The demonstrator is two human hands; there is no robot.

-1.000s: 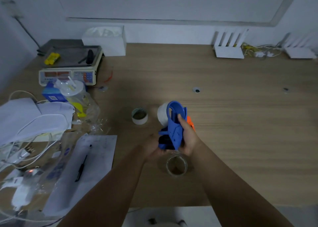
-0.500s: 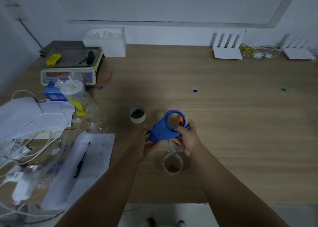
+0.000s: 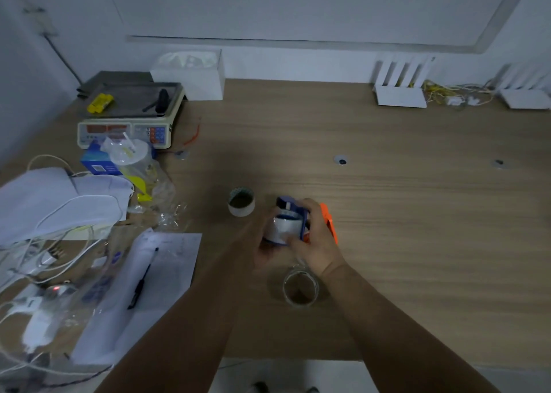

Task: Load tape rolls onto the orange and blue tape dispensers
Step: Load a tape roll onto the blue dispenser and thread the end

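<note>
Both hands meet over the middle of the wooden table (image 3: pixel 387 213). My left hand (image 3: pixel 262 237) and my right hand (image 3: pixel 316 240) hold the blue tape dispenser (image 3: pixel 290 210) together, and a whitish tape roll (image 3: pixel 283 227) sits inside its frame between my fingers. The orange tape dispenser (image 3: pixel 329 225) lies on the table just behind my right hand, mostly hidden. A clear tape roll (image 3: pixel 300 286) lies flat near my right wrist. Another tape roll (image 3: pixel 241 205), white with a dark core, lies to the left of the blue dispenser.
At the left are a digital scale (image 3: pixel 125 118), a blue box (image 3: pixel 98 166), plastic bags, white cables, and paper with a black pen (image 3: pixel 141 282). A white tissue box (image 3: pixel 190 73) and white routers (image 3: pixel 401 88) stand along the back wall.
The blue dispenser has turned in my hands and dropped lower. The whitish roll now sits inside its frame, where the open ring was empty half a second ago.
</note>
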